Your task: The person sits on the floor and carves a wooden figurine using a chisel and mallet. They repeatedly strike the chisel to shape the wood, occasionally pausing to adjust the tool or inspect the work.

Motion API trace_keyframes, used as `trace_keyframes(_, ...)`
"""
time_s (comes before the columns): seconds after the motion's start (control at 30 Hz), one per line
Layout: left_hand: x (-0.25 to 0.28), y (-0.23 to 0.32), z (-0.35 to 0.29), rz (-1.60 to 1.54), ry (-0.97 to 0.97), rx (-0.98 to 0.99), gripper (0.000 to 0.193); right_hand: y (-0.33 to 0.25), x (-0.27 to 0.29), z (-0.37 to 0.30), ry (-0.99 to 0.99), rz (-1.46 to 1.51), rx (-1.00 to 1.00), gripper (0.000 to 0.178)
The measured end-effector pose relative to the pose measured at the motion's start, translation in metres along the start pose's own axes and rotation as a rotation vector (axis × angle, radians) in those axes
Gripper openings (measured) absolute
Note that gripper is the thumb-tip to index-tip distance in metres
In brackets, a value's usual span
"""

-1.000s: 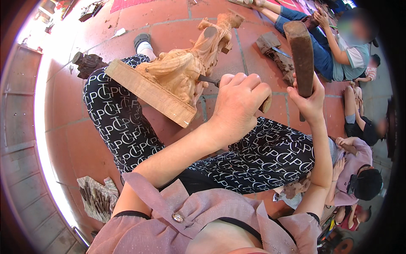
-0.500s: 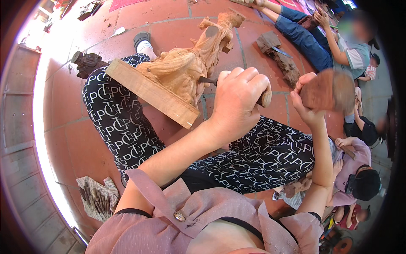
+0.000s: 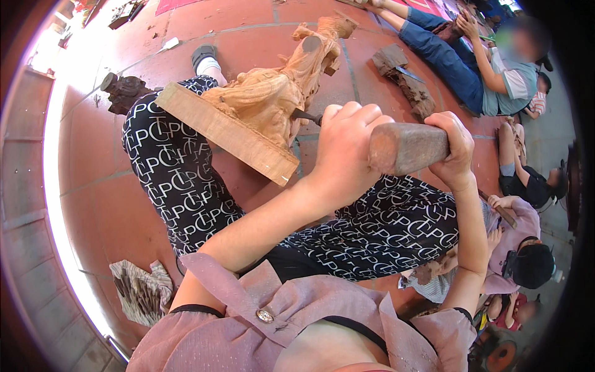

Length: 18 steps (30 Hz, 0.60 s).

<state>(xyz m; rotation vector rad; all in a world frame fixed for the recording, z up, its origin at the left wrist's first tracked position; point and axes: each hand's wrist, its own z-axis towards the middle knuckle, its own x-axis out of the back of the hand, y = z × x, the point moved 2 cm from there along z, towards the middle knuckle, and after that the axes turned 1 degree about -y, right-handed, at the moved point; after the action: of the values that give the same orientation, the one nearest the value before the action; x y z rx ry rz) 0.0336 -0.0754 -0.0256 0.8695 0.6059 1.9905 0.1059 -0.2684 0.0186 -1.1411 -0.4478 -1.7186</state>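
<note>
Carved wooden statue (image 3: 266, 93) lies at ten o'clock from my left hand (image 3: 347, 146), the nearer one, its long axis running from seven to one o'clock. Black trousers (image 3: 322, 239) bear white lettering. Left fingers wrap the chisel (image 3: 307, 116), blade against the statue; wooden mallet (image 3: 415, 147) is gripped in my right hand (image 3: 457, 152).

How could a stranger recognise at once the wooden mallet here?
Start at the black-and-white patterned trousers. In the picture, just above their right leg, the right hand holds the wooden mallet. It is a plain, thick, grey-brown block, unlike the pale, finely carved wooden statue.
</note>
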Motion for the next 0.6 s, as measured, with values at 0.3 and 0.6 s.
trace_keyframes(0.3, 0.000, 0.017, 0.001, -0.060, -0.141, -0.039, 0.021, 0.019, -0.004, -0.024, 0.106, 0.365, -0.348, 0.040)
trace_keyframes(0.6, 0.000, 0.005, 0.004, -0.012, -0.137, -0.014, 0.024, 0.020, -0.007, -0.024, 0.062, 0.334, -0.318, 0.042)
